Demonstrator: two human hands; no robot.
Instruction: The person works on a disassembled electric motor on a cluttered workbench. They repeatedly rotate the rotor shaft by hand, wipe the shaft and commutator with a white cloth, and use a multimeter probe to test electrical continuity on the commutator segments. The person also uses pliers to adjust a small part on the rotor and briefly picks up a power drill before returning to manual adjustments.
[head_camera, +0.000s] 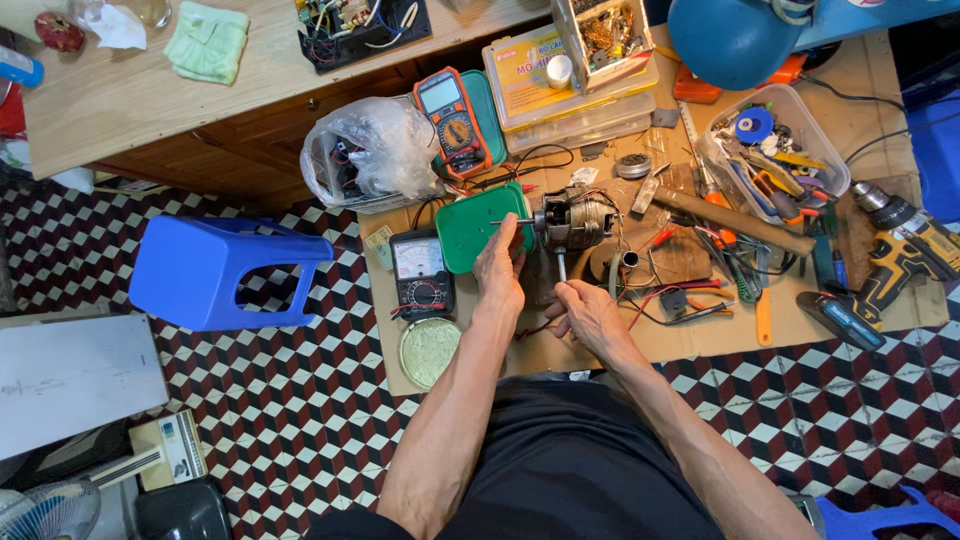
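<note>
A small electric motor (575, 220) with copper windings and a thin shaft lies on a cardboard sheet (690, 335) on the floor. My left hand (500, 262) rests at the motor's shaft end, fingers pinched near the shaft, over the edge of a green plastic lid (470, 225). My right hand (585, 310) grips the handle of a screwdriver (561, 268) whose shaft points up into the motor's underside.
An analog meter (421, 272) and a round tin (429, 350) lie left of my hands. An orange multimeter (453, 120), a plastic bag (365, 150), a hammer (735, 220), a parts tub (775, 150), a yellow drill (905, 250) and a blue stool (220, 270) surround the cardboard.
</note>
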